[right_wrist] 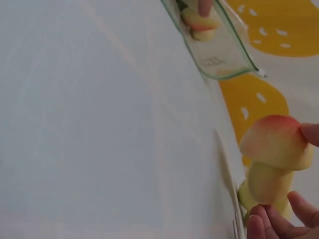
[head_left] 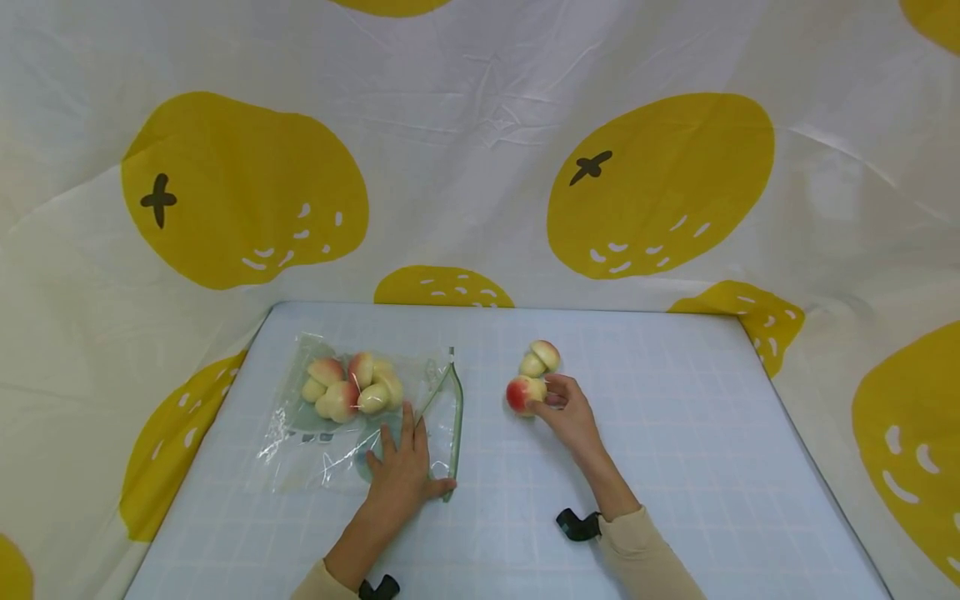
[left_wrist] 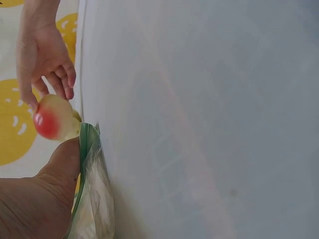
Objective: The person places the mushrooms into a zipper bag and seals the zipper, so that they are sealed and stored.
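Note:
My right hand pinches a toy mushroom with a red-tinted cap and cream stem, one digit on the cap and fingertips at the stem. Just behind it lies a second toy mushroom. To the left, a clear zip bag with a green zip edge lies flat, its mouth parted and facing right. Several toy mushrooms sit inside, bunched toward the far side. My left hand rests with fingers spread on the bag's near right part, the thumb at the green edge.
A pale checked cloth covers the table. Behind and around it hangs a white curtain printed with yellow fruit shapes. Each wrist wears a black camera mount.

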`<action>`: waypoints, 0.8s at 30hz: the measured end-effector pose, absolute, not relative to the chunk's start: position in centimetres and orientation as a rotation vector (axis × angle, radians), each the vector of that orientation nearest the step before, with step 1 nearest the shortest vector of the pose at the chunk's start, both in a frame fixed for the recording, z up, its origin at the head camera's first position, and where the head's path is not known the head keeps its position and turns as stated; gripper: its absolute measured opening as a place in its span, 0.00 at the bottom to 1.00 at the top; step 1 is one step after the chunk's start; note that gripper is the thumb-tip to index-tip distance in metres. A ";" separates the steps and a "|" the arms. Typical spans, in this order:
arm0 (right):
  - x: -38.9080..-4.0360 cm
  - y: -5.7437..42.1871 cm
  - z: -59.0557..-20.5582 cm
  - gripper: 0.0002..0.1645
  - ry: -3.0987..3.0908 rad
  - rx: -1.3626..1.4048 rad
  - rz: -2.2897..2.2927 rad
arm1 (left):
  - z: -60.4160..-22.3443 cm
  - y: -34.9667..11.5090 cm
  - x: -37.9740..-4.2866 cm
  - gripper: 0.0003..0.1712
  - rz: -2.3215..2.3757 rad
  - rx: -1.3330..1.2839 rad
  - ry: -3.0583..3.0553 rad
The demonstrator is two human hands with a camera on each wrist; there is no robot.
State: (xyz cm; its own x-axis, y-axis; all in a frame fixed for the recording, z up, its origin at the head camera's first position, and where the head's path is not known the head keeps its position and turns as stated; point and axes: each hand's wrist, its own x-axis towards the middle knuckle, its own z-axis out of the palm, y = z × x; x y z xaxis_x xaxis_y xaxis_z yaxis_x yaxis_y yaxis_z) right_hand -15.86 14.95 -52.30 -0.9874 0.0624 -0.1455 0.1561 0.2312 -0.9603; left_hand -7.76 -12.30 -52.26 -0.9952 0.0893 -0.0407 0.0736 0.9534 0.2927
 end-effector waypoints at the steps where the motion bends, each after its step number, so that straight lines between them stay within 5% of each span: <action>1: -15.8 14.8 -52.3 0.37 2.403 0.205 -1.896 | -52.2 -12.3 -7.8 0.67 0.453 0.127 3.050; 24: -16.5 9.0 -51.8 0.37 2.313 -0.005 -1.921 | -52.2 -12.3 -7.7 0.68 0.450 0.131 3.063</action>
